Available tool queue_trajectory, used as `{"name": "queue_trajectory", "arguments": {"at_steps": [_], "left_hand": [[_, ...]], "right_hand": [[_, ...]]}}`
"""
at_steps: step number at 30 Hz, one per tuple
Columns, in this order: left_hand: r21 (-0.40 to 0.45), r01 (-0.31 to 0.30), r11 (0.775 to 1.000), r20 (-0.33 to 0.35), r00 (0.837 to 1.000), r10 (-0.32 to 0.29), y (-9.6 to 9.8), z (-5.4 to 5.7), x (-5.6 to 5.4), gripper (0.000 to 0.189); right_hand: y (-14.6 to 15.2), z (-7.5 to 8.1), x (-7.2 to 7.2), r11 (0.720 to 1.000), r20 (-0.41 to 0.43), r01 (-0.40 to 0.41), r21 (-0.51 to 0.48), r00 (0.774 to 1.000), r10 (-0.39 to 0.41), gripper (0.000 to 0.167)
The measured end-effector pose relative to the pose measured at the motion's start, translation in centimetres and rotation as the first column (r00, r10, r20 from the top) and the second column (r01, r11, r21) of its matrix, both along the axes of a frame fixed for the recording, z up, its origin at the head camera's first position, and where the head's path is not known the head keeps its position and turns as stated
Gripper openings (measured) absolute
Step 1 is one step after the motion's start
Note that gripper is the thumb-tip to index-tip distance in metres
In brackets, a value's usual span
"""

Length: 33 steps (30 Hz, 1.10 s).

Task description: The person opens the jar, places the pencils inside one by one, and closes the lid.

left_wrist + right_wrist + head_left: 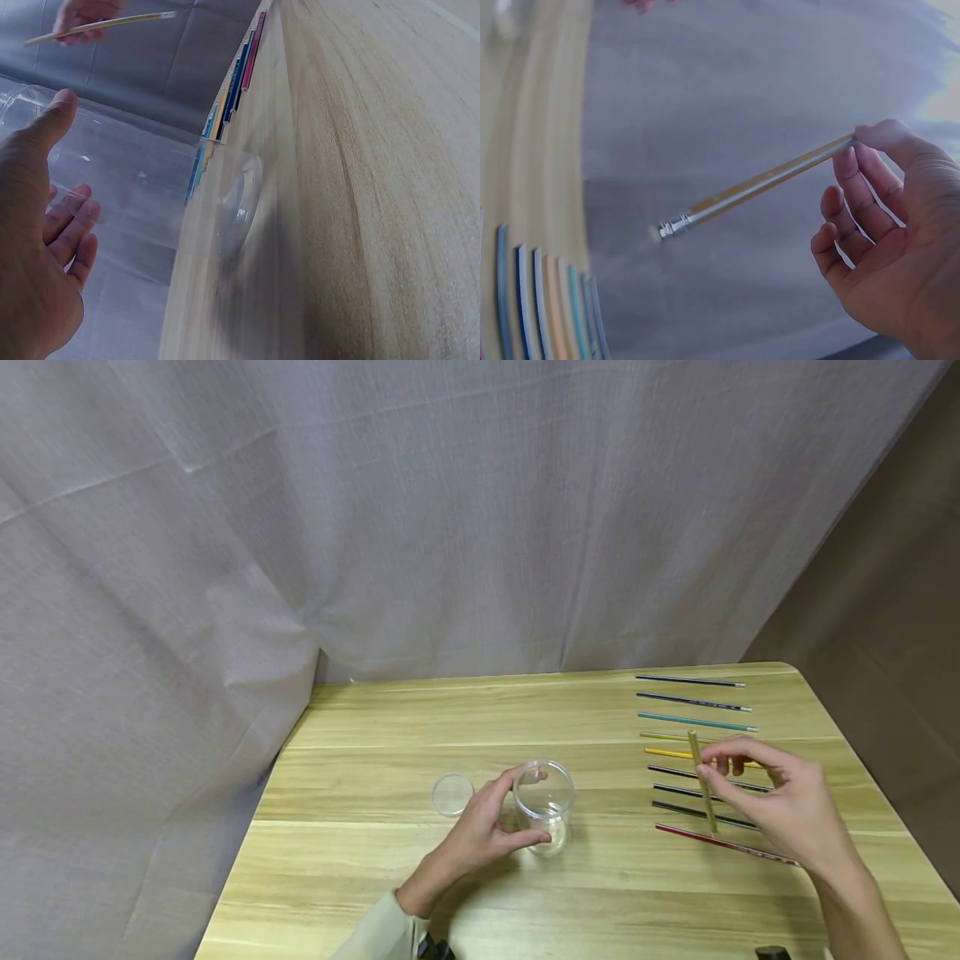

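My left hand point(480, 827) has its thumb and fingers round a clear jar point(545, 810) with an open top. The jar's base point(241, 206) is right at the wooden table top in the left wrist view. My right hand point(787, 802) pinches a gold pencil point(702, 783) between thumb and fingertips, above a row of pencils. Its eraser point(657, 234), with a silver ferrule, points away from the hand in the right wrist view. Several pencils lie side by side beneath, among them a teal pencil point(697, 722) and a red pencil point(727, 845).
Left of the jar a round clear lid point(452, 795) lies flat on the wooden table point(375, 877). Behind the table's far edge hangs a grey curtain point(465, 527). A darker cloth point(885, 610) hangs along the right side.
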<state>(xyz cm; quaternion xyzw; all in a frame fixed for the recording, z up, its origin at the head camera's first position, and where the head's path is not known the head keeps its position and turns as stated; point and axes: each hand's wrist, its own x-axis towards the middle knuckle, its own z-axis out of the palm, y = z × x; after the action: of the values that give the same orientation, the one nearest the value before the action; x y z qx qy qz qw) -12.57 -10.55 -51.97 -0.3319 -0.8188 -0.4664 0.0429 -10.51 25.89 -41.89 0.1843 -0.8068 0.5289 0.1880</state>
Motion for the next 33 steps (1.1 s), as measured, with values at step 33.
{"name": "queue_trajectory", "arguments": {"at_steps": [33], "left_hand": [[0.006, 0.000, 1.000, -0.075, 0.997, 0.001, 0.0, -0.3, -0.1, 0.090]], "right_hand": [[-11.5, 1.4, -1.4, 0.767, -0.251, -0.269, -0.583, 0.957, 0.146, 0.015]]}}
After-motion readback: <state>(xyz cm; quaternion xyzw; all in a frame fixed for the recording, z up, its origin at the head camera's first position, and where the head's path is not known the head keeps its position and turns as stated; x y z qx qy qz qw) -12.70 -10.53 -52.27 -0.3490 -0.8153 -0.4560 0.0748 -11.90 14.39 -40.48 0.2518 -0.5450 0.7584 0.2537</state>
